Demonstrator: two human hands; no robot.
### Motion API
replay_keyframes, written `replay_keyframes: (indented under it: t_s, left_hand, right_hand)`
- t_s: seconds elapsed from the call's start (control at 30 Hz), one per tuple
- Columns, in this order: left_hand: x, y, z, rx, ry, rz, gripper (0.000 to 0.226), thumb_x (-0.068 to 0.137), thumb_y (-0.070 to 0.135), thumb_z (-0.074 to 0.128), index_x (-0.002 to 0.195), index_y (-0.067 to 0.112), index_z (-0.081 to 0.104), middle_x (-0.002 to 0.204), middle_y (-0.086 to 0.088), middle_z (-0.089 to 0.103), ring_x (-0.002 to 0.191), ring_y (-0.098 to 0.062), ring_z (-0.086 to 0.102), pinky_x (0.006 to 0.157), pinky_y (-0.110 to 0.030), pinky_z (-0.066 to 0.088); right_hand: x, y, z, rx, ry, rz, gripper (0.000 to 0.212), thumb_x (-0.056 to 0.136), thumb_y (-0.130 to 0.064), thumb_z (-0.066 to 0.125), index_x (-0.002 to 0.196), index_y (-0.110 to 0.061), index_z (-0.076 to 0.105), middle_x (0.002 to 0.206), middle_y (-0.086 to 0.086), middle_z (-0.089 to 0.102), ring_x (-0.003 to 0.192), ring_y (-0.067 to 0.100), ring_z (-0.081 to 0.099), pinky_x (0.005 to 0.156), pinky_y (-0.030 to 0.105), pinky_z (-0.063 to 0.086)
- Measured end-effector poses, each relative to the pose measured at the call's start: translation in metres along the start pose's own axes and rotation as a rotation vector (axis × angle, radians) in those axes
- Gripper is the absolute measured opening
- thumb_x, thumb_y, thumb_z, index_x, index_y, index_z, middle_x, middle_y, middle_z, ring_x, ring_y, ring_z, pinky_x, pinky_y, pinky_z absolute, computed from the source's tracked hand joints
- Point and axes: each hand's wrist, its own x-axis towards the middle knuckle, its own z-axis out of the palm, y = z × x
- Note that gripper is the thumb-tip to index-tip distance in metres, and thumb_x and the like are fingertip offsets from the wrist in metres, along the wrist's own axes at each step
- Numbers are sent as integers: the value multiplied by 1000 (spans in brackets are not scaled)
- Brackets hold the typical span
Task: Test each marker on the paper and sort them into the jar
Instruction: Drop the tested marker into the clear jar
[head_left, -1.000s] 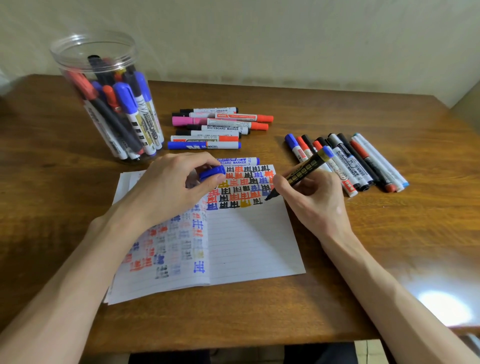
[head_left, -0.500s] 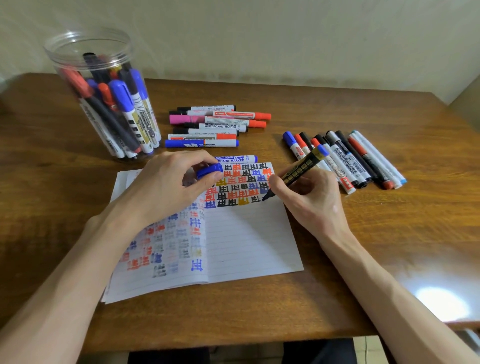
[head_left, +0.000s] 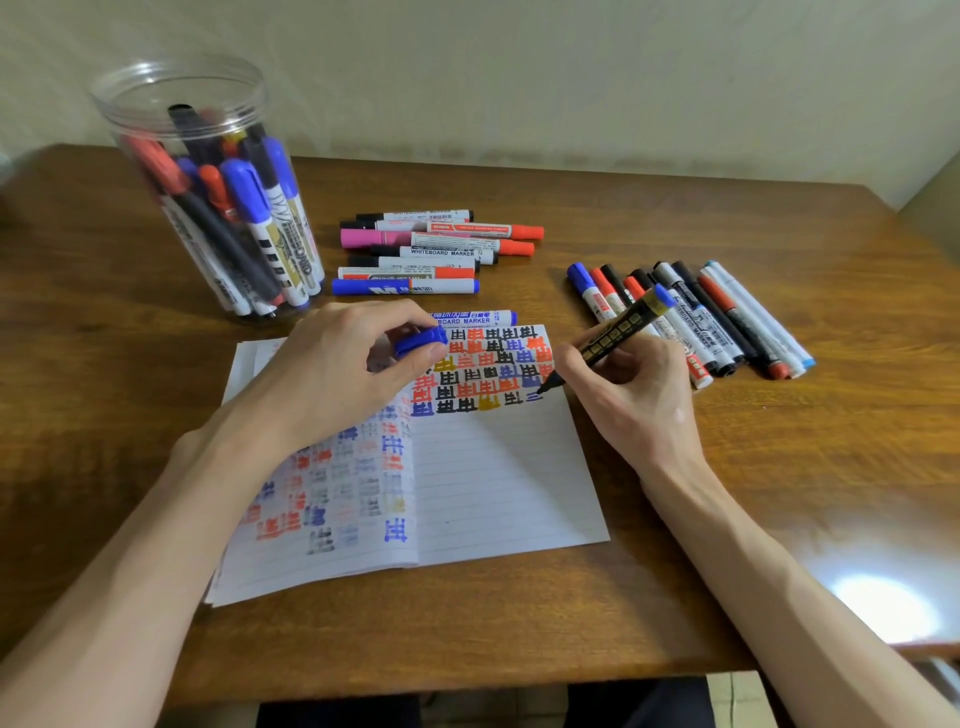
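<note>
The right hand (head_left: 634, 395) has its fingers curled tight round a black-and-gold marker (head_left: 613, 332), whose tip touches the paper (head_left: 493, 483) just left of them, at the end of a row of coloured marks. The left hand (head_left: 332, 379) has its fingers pinching a blue cap (head_left: 420, 339) over the page — the jar (head_left: 208, 197), holding markers, stands on the counter (head_left: 675, 597) beyond them, to their left.

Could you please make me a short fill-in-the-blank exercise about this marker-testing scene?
The left hand pinches a ____ cap.
The right hand holds a marker whose tip touches the ____.
Many markers stand inside the clear ____.
Missing words: blue; paper; jar.
</note>
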Motion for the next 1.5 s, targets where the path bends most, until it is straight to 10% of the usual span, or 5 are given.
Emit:
replay_keyframes:
  t_s: [1.5]
  left_hand:
    - [1,-3,1,18,3,21,29,94,47,63,118,32,68,94,21,65,81,1,65,65,-13,48]
  right_hand:
    - [1,-1,1,1,3,15,14,92,-18,72,80,-19,77,77,-14,78,72,12,74,65,34,60]
